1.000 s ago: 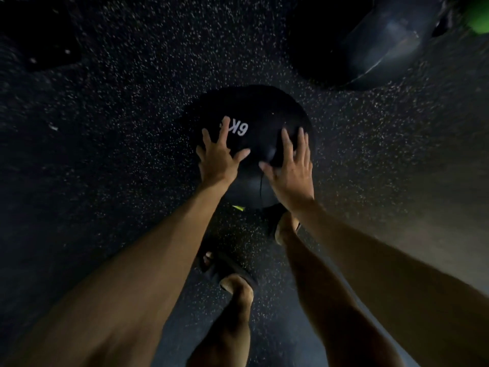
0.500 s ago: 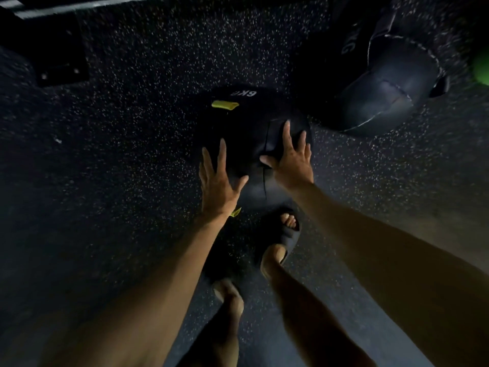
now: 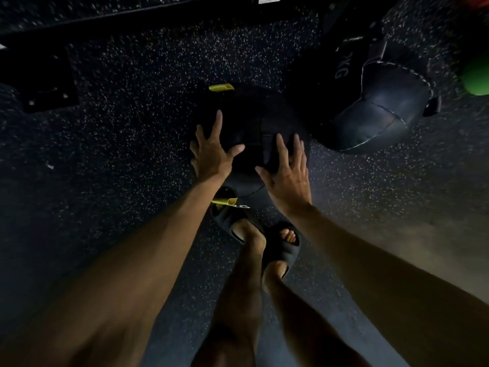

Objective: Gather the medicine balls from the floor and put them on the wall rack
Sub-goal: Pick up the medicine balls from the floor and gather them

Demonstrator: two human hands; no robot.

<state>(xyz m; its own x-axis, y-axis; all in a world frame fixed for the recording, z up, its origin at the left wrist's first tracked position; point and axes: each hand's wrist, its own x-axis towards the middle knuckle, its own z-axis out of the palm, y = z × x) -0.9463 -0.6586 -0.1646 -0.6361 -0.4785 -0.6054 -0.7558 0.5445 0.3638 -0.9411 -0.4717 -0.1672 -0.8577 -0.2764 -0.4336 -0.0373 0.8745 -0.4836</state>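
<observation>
**Both hands flat on black medicine ball**

The medicine ball [image 3: 251, 115] is sitting directly under and ahead of both hands, above the speckled floor [image 3: 132, 133]. Whether it is touching the floor cannot be told. The left hand [image 3: 211, 152] is pressing on its left side and the right hand [image 3: 288, 176] on its right. Fingers are lying straight and spread, curling round nothing. Both arms are reaching forward, nearly straight. The ball is showing black stitched panels, a yellow tab [image 3: 221, 87] at its far edge and white "KG" lettering [image 3: 242, 206] at its near edge. A second dark ball [image 3: 375, 107] is lying just beside it, to the upper right.
</observation>
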